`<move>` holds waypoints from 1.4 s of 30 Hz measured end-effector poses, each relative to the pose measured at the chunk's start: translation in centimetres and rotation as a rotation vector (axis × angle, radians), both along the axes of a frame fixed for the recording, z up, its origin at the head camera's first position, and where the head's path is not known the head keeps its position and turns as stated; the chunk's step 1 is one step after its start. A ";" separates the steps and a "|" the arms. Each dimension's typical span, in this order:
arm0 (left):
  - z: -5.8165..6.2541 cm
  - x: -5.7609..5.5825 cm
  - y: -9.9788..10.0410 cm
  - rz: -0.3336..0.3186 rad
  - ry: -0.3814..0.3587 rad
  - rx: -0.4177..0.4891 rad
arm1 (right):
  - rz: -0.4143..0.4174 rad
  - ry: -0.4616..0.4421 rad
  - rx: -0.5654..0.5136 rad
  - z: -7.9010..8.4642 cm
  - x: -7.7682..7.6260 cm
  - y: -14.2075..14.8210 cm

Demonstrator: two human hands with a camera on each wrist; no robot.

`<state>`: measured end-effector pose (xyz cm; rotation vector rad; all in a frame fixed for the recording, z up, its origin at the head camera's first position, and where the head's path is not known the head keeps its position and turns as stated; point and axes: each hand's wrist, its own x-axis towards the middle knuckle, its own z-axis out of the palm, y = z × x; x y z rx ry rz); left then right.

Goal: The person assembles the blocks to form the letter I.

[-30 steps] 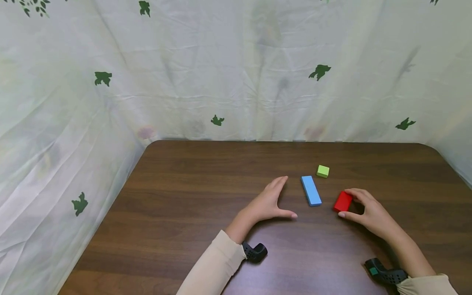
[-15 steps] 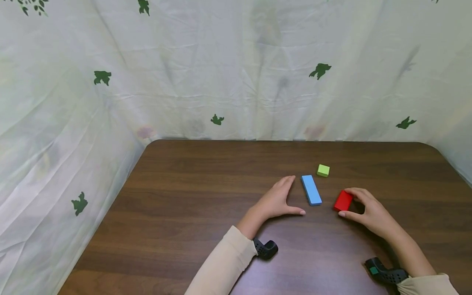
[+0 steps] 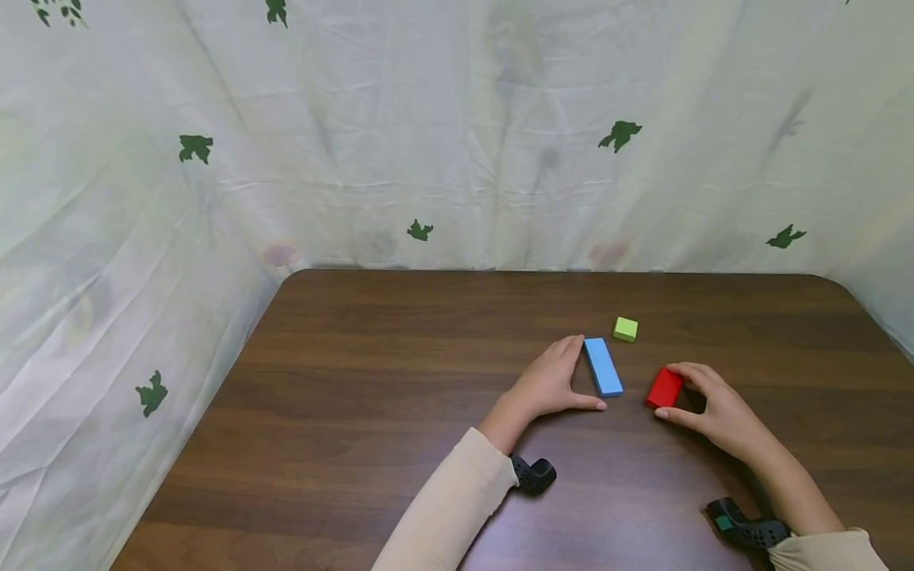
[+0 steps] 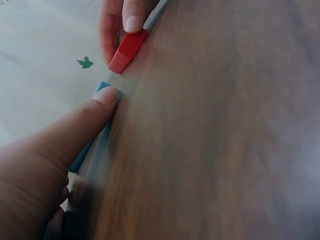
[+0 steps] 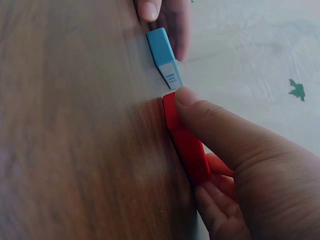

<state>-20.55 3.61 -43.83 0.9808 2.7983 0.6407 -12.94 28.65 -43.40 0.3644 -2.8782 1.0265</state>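
Note:
A long flat blue block [image 3: 603, 368] lies on the table. My left hand [image 3: 544, 387] is at its left side, fingers and thumb spread in a wide C: the fingertips are right at its far end, the thumb tip just by its near end. In the left wrist view the thumb overlaps the blue block [image 4: 102, 86]. To the right, my right hand [image 3: 724, 416] pinches a red rectangular block [image 3: 664, 388] between thumb and fingers, low over the table. In the right wrist view, small print shows on one face of the blue block [image 5: 161, 46].
Behind the blue block sits a small light-green block [image 3: 625, 329]. The brown wooden table [image 3: 357, 357] ends at a pale curtain [image 3: 457, 143] with green leaf shapes. Each wrist wears a black camera mount [image 3: 534, 476].
My left hand has moved right, up to the blue block. The right hand and the red block have stayed in place, as have the blue and green blocks.

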 end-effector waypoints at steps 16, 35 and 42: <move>0.1 -0.3 1.1 0.018 -0.008 -0.031 | -0.006 -0.006 0.004 -0.2 0.0 -0.1; 1.1 0.4 0.0 0.003 0.126 0.042 | -0.003 0.013 -0.006 -0.4 0.0 0.0; 1.8 0.7 0.0 -0.007 0.155 0.087 | -0.002 0.024 0.001 -0.4 0.0 0.0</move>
